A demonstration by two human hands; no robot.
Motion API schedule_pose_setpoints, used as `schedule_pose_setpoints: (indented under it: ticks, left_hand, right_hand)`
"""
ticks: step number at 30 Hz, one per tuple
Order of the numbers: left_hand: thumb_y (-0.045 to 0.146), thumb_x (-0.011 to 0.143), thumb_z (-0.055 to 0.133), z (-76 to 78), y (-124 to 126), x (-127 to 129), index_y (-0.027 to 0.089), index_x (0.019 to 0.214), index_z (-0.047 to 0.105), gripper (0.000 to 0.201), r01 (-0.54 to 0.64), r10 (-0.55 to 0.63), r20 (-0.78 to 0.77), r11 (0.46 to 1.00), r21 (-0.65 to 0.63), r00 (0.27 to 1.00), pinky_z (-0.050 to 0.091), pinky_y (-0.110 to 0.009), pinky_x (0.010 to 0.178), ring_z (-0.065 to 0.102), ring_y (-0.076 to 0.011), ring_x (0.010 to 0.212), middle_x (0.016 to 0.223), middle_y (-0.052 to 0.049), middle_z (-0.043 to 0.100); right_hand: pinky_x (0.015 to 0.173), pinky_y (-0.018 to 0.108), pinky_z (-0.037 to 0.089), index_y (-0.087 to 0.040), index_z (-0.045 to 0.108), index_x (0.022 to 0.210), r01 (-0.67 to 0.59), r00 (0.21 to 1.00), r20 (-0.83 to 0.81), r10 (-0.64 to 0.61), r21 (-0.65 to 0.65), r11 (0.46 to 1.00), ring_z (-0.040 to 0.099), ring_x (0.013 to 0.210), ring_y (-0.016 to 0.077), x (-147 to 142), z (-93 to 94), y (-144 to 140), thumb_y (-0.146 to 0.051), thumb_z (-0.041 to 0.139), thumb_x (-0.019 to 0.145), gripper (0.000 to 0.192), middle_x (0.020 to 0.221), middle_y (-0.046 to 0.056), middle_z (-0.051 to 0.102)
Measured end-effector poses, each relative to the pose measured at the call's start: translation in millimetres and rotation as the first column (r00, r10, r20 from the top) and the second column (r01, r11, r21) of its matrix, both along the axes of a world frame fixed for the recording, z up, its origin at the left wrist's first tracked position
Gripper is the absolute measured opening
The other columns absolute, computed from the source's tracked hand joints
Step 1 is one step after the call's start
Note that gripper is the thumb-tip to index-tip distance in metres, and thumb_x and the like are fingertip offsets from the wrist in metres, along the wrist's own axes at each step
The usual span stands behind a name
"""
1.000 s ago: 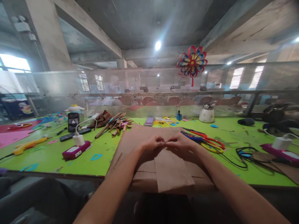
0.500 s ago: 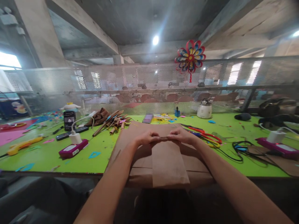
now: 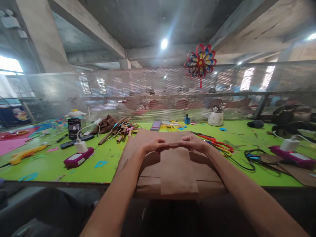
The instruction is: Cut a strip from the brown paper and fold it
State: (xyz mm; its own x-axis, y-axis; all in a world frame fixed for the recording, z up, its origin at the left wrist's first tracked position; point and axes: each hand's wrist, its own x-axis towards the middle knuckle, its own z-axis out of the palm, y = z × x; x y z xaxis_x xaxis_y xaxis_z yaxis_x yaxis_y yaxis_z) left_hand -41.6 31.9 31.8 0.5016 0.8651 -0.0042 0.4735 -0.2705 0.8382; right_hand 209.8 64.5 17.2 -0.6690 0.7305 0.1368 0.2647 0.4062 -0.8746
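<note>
A strip of brown kraft paper (image 3: 178,174) hangs toward me, its far edge rolled or folded into a narrow band. My left hand (image 3: 156,144) pinches the left end of that band, fingers closed. At the right end, my right hand (image 3: 192,143) pinches it the same way. Beneath both hands lie larger brown paper sheets (image 3: 145,136), which reach over the table's front edge. The paper's lower end rests on them near that edge.
Brown paper tubes (image 3: 119,131) lie behind on the left. Scissors and pliers with red handles (image 3: 219,141) sit right of the sheets. Purple power strips (image 3: 79,157) stand on both sides of the green table (image 3: 103,174). A yellow glue gun (image 3: 27,154) lies far left.
The rolled band at the far edge looks slightly wider between my fingers, and the paper's lower end has shifted slightly left. Both hands keep their pinch in nearly the same place.
</note>
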Motion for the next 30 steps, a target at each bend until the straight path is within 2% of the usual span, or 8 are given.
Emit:
schedule_pose_setpoints:
  ticks: [3, 5, 11, 14, 18, 20, 23, 30]
  left_hand:
    - [0.060, 0.071, 0.062, 0.8, -1, -3, 0.014, 0.069, 0.055, 0.046, 0.065, -0.066, -0.015, 0.997, -0.033, 0.998, 0.035, -0.021, 0.049, 0.047, -0.0083, 0.046, 0.051, 0.005, 0.048]
    - [0.059, 0.072, 0.061, 0.0, 0, -4, 0.014, 0.070, 0.055, 0.046, 0.100, -0.102, -0.036, 0.994, -0.051, 0.994, 0.036, -0.021, 0.050, 0.052, -0.0097, 0.049, 0.052, 0.004, 0.051]
    - [0.059, 0.076, 0.057, -3.2, 7, -7, 0.015, 0.071, 0.050, 0.045, 0.054, -0.054, -0.012, 0.998, -0.013, 0.998, 0.032, -0.020, 0.046, 0.049, -0.0085, 0.041, 0.046, 0.004, 0.051]
    - [0.058, 0.076, 0.058, -1.6, 4, -11, 0.016, 0.076, 0.049, 0.043, 0.051, -0.048, 0.091, 0.998, -0.034, 0.995, 0.031, -0.019, 0.044, 0.047, -0.0064, 0.040, 0.048, 0.006, 0.050]
    - [0.054, 0.075, 0.063, 0.9, -5, -7, 0.016, 0.082, 0.050, 0.041, 0.067, -0.036, 0.279, 0.992, -0.106, 0.960, 0.031, -0.018, 0.042, 0.045, -0.0050, 0.039, 0.052, 0.007, 0.048]
    - [0.053, 0.071, 0.067, 0.2, -9, 1, 0.016, 0.083, 0.050, 0.042, 0.134, -0.066, 0.374, 0.978, -0.160, 0.925, 0.035, -0.019, 0.042, 0.045, -0.0052, 0.039, 0.054, 0.008, 0.047]
    - [0.052, 0.066, 0.073, -4.8, -12, 13, 0.016, 0.081, 0.050, 0.045, 0.251, -0.115, 0.458, 0.936, -0.248, 0.881, 0.038, -0.020, 0.042, 0.046, -0.0058, 0.040, 0.055, 0.007, 0.049]
    - [0.047, 0.066, 0.075, -24.3, -13, 31, 0.014, 0.086, 0.058, 0.043, 0.402, -0.174, 0.561, 0.860, -0.313, 0.809, 0.042, -0.023, 0.049, 0.054, -0.0105, 0.051, 0.067, -0.001, 0.059]
  right_hand:
    - [0.051, 0.022, 0.033, -0.014, 0.061, 0.072, -0.054, 0.998, 0.031, 0.054, 0.028, 0.998, 0.045, 0.050, 0.0082, 5, 2.7, -1, -0.056, 0.060, 0.073, 0.041, 0.057, -0.004, 0.051]
    - [0.050, 0.022, 0.034, -0.014, 0.062, 0.074, -0.034, 0.999, 0.025, 0.033, 0.020, 0.999, 0.046, 0.048, 0.0085, 6, 3.2, -1, -0.053, 0.061, 0.073, 0.039, 0.055, -0.004, 0.052]
    - [0.044, 0.022, 0.032, -0.015, 0.059, 0.074, 0.032, 0.999, -0.024, -0.033, -0.046, 0.998, 0.043, 0.039, 0.0080, 6, 2.2, 1, -0.056, 0.063, 0.071, 0.041, 0.046, -0.007, 0.047]
    - [0.046, 0.022, 0.037, -0.015, 0.059, 0.072, 0.036, 0.990, -0.135, -0.047, -0.087, 0.996, 0.047, 0.045, 0.0089, 8, 3.7, 2, -0.059, 0.063, 0.070, 0.044, 0.054, -0.003, 0.053]
    - [0.064, 0.027, 0.048, -0.017, 0.063, 0.080, -0.044, 0.906, -0.423, -0.031, -0.167, 0.985, 0.060, 0.068, 0.0157, 5, 7.0, -3, -0.061, 0.060, 0.074, 0.045, 0.075, 0.005, 0.065]
    - [0.071, 0.030, 0.049, -0.018, 0.064, 0.095, -0.117, 0.887, -0.462, 0.030, -0.162, 0.980, 0.062, 0.076, 0.0174, -1, 8.4, -9, -0.049, 0.070, 0.070, 0.041, 0.083, 0.005, 0.067]
    - [0.075, 0.032, 0.050, -0.019, 0.061, 0.110, -0.231, 0.885, -0.439, 0.155, -0.124, 0.965, 0.063, 0.081, 0.0195, -11, 10.8, -20, -0.037, 0.079, 0.061, 0.054, 0.089, 0.005, 0.067]
    - [0.072, 0.031, 0.049, -0.016, 0.066, 0.080, -0.303, 0.834, -0.477, 0.277, 0.022, 0.953, 0.060, 0.074, 0.0168, -17, 17.4, -32, -0.033, 0.079, 0.064, 0.027, 0.086, 0.005, 0.063]
